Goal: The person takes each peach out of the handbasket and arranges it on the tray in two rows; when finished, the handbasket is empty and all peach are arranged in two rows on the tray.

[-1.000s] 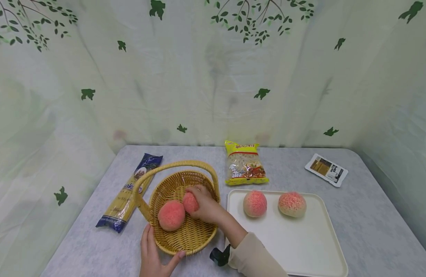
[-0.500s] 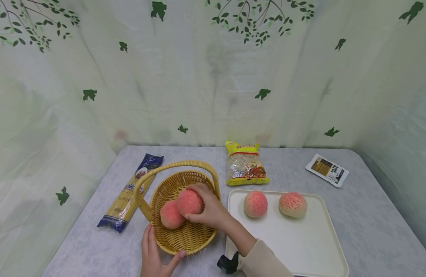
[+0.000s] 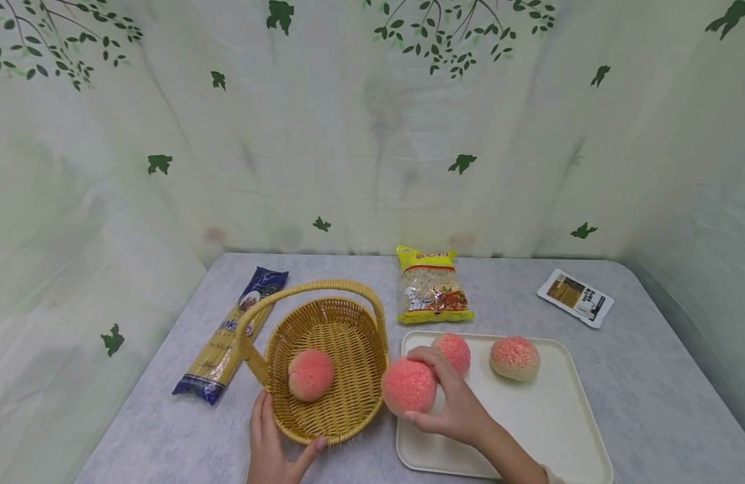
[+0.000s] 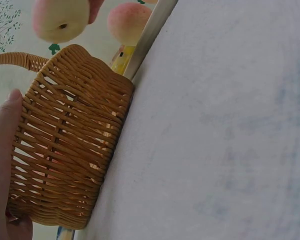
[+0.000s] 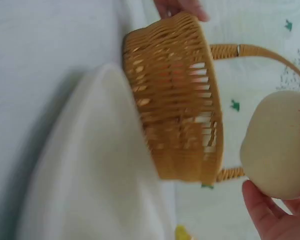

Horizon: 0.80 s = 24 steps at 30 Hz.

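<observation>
My right hand (image 3: 454, 410) holds a pink peach (image 3: 409, 386) between thumb and fingers, above the left edge of the white tray (image 3: 499, 437). In the right wrist view the held peach (image 5: 277, 145) shows its pale side, clear of the wicker basket (image 5: 177, 100). My left hand (image 3: 272, 447) grips the near left side of the wicker basket (image 3: 354, 403), thumb in front and fingers along the side. One peach (image 3: 311, 375) lies inside the basket. Two more peaches rest on the tray, one (image 3: 454, 351) partly behind my right hand, the other (image 3: 514, 358) to its right.
A blue and gold packet (image 3: 221, 349) lies left of the basket, partly behind its handle (image 3: 312, 288). Behind the tray is a yellow-ended clear bag (image 3: 435, 286). A small white and brown pouch (image 3: 575, 298) lies at the back right. A printed curtain (image 3: 372, 134) hangs behind the table.
My right hand has lifted a peach out of the basket and carried it right, over the tray's edge. The peach left in the basket has shifted slightly. My left hand stays at the basket.
</observation>
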{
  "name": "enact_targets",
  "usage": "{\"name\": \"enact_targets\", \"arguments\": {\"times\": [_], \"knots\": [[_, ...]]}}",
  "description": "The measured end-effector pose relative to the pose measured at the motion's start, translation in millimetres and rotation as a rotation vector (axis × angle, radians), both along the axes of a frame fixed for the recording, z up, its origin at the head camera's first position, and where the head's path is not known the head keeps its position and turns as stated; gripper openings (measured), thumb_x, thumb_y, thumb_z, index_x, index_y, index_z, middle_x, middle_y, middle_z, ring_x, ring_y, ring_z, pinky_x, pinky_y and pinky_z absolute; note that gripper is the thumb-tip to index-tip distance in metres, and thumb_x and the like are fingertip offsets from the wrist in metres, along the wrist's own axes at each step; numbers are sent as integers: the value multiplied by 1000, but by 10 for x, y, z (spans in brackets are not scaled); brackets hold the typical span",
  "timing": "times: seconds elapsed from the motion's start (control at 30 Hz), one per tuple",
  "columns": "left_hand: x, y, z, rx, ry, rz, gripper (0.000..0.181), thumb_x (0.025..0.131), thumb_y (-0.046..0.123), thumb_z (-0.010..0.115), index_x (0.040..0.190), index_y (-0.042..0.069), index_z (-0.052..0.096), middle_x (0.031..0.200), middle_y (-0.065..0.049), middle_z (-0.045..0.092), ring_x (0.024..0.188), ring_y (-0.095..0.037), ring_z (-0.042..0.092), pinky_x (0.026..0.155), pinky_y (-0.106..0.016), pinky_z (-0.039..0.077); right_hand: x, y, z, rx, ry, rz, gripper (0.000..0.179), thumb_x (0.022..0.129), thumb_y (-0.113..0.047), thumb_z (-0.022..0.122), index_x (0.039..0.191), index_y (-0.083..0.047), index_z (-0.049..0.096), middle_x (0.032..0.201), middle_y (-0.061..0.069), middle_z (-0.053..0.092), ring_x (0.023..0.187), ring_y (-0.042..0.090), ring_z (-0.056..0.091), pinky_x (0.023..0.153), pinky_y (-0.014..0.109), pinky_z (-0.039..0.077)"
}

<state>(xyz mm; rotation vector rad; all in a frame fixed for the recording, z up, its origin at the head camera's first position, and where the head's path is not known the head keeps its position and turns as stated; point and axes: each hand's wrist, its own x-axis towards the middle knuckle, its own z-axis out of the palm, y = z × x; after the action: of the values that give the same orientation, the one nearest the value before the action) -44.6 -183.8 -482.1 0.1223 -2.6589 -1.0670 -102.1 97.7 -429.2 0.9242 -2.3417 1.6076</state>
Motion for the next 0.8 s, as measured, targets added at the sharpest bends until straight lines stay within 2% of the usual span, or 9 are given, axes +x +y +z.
{"name": "enact_targets", "arguments": {"times": [0.17,0.3,0.43,0.57,0.67,0.8], "knots": [[-2,3,1,6,2,0,112,64,33,81,141,-4,9,139,-28,10,125,-43,17,89,-61,29,92,318,-366,70,-46,-57,67,69,-24,78,125,-14,44,122,0,46,109,13,46,85,29,46],[-3,4,6,5,-14,4,113,64,35,81,141,-4,8,139,-28,9,125,-43,16,89,-61,28,197,461,-512,94,-82,-69,66,70,-26,78,125,-10,44,121,-3,46,108,12,46,86,27,44],[-5,8,14,6,-27,3,113,65,36,80,141,-4,8,139,-28,8,125,-43,16,90,-61,28,288,526,-561,119,-133,-120,68,67,-23,80,124,-8,46,118,-4,48,105,10,47,84,25,44],[-4,13,28,6,-39,4,113,65,37,80,141,-3,7,139,-27,8,125,-44,16,90,-61,28,357,542,-464,128,-262,-138,65,68,-21,80,122,-9,46,117,-3,47,103,8,47,84,24,43],[0,15,33,4,-44,6,113,65,37,80,141,-3,6,139,-27,8,125,-43,16,90,-61,28,365,578,-491,129,-335,-110,63,70,-25,78,123,-16,44,119,-3,45,103,9,46,85,24,42],[9,13,36,-1,-41,11,114,64,37,80,141,-4,6,139,-27,8,125,-43,16,91,-61,28,345,621,-630,140,-329,-56,65,71,-32,77,124,-24,41,121,-6,43,106,11,44,86,25,42]]}}
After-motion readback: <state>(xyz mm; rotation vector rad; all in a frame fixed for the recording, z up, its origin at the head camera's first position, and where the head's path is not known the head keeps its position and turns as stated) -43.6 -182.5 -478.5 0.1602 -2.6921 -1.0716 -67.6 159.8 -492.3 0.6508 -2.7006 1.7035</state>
